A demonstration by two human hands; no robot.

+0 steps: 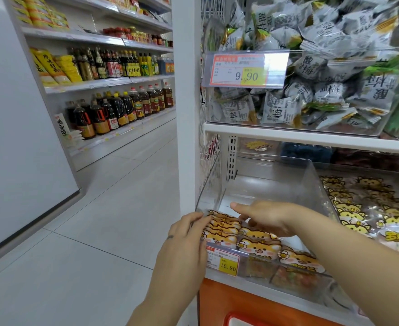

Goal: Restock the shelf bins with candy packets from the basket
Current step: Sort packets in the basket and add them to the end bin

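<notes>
A clear plastic shelf bin (pixel 311 182) stands on the lower shelf, mostly bare at the back. Yellow-orange candy packets (pixel 257 243) printed with cartoon animal faces stand in rows at its front. My left hand (pixel 189 234) rests on the bin's front left corner, fingers touching the leftmost packets. My right hand (pixel 266 217) reaches across from the right, palm down over the packets, fingers extended and pressing on them. The basket is out of view.
A neighbouring bin (pixel 377 215) to the right holds more of the same packets. Above, a bin of grey-white packets (pixel 311 90) carries a 9.90 price tag (pixel 245 70). A 16.80 tag (pixel 222 261) hangs on the front. An aisle of bottles lies to the left.
</notes>
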